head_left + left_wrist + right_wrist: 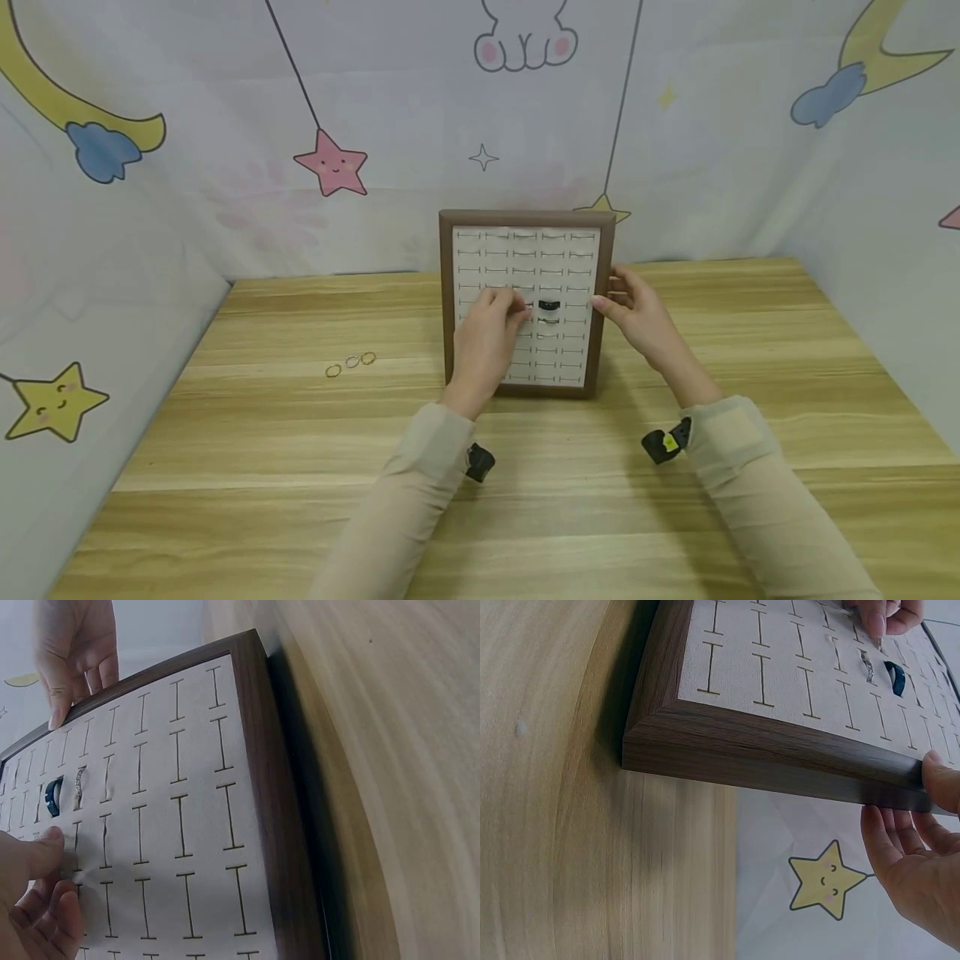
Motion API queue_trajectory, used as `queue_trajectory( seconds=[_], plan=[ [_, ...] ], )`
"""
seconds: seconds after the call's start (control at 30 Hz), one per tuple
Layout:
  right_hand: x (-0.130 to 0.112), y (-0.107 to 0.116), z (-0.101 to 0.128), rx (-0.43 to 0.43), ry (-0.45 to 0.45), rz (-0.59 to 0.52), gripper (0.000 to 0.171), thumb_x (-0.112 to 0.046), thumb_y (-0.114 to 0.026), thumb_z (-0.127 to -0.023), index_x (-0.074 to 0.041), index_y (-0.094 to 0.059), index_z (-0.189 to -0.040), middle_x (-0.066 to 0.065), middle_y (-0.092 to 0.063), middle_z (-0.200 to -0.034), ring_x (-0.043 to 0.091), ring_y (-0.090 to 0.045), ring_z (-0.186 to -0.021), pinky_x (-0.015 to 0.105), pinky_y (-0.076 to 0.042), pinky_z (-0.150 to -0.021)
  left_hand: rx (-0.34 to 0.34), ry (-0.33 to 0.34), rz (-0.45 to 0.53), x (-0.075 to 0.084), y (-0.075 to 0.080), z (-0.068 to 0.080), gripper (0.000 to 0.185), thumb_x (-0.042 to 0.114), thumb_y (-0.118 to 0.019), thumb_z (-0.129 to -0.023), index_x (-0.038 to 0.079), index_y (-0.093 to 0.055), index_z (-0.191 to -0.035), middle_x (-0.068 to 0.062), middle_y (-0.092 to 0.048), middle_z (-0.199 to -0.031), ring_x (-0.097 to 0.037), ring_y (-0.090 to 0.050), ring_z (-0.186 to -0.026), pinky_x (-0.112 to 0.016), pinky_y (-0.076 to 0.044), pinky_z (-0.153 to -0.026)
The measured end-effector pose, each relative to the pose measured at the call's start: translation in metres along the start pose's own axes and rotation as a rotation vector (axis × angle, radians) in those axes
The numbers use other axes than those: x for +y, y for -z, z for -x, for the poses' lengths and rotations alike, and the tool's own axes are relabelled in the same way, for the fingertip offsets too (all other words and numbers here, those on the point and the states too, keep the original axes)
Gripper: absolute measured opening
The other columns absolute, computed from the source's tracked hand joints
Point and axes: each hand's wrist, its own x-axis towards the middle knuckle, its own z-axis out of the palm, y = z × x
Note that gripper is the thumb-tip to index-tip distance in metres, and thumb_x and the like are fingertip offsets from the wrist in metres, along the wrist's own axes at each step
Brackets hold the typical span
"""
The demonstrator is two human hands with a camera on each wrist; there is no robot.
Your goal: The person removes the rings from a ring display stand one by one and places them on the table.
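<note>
A brown-framed ring display board (525, 218) stands upright on the table, its pale face lined with rows of slots. My left hand (483, 337) is at the middle of the face, thumb and forefinger pinching a small ring (880, 645) at a slot. The fingers hide most of that ring. Beside it a black ring (549, 306) sits in a slot, with a thin patterned ring (867, 666) in the slot just below. My right hand (637, 312) grips the board's right edge, thumb on the front and fingers behind.
Three loose rings (352, 362) lie on the wooden table (262, 467) to the left of the board. A printed cloth (405, 108) with stars and moons hangs behind and at the sides. Black wrist cameras (662, 446) are strapped under both sleeves.
</note>
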Motion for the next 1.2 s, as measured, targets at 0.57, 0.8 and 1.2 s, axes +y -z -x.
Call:
queue_trajectory(
  seconds=[0.57, 0.8, 1.2],
  plan=[
    [0.000, 0.000, 0.001, 0.001, 0.003, -0.020, 0.067, -0.018, -0.053, -0.098, 0.002, -0.017, -0.150, 0.028, -0.034, -0.147, 0.042, -0.035, -0.138, 0.054, -0.034, -0.111, -0.024, 0.040, 0.136, -0.003, 0.031, 0.008, 0.011, 0.022, -0.066, -0.089, 0.012, -0.065, -0.093, -0.003, -0.070, -0.102, -0.019, -0.064, -0.090, -0.033, -0.053, -0.073],
    [-0.001, -0.001, 0.001, 0.001, -0.002, -0.021, 0.068, -0.020, -0.053, -0.098, 0.001, -0.016, -0.151, 0.027, -0.034, -0.148, 0.042, -0.034, -0.138, 0.054, -0.034, -0.111, 0.027, 0.132, 0.129, -0.023, 0.061, 0.016, 0.018, 0.024, -0.065, -0.090, 0.013, -0.065, -0.105, -0.004, -0.067, -0.108, -0.021, -0.063, -0.091, -0.034, -0.052, -0.068],
    [-0.002, -0.001, 0.001, 0.003, 0.003, -0.022, 0.068, -0.019, -0.054, -0.098, 0.003, -0.016, -0.150, 0.028, -0.034, -0.147, 0.042, -0.035, -0.138, 0.054, -0.034, -0.111, 0.130, 0.301, 0.058, -0.093, 0.106, 0.027, 0.033, 0.022, -0.064, -0.091, 0.009, -0.064, -0.122, -0.012, -0.064, -0.118, -0.029, -0.063, -0.098, -0.034, -0.047, -0.066]
  ],
)
